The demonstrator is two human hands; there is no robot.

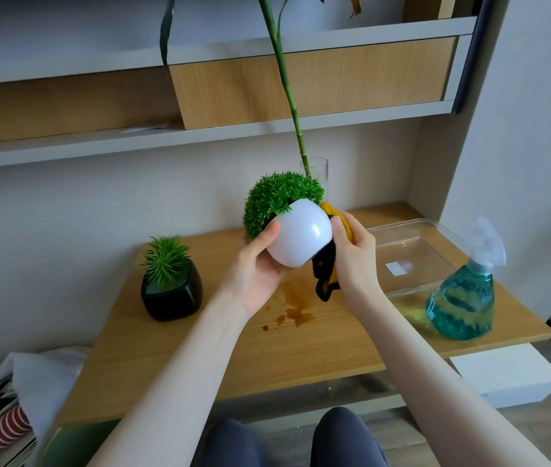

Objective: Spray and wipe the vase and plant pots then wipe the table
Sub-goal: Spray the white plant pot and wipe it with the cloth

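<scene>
The left hand (258, 264) grips the white plant pot (299, 235), tilted in the air above the desk (173, 348). The right hand (351, 251) clamps a yellow-and-black cloth (326, 264) against its side. A black pot (172, 291) stands near the left edge, the spray bottle (462, 298) near the right edge, the glass vase (316, 173) by the back edge.

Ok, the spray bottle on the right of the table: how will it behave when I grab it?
The spray bottle looks mostly full of blue liquid, so probably heavy for its size. Its broad base should resist tipping. The clear plastic may be slick, so grip the narrow neck under the trigger.
</scene>
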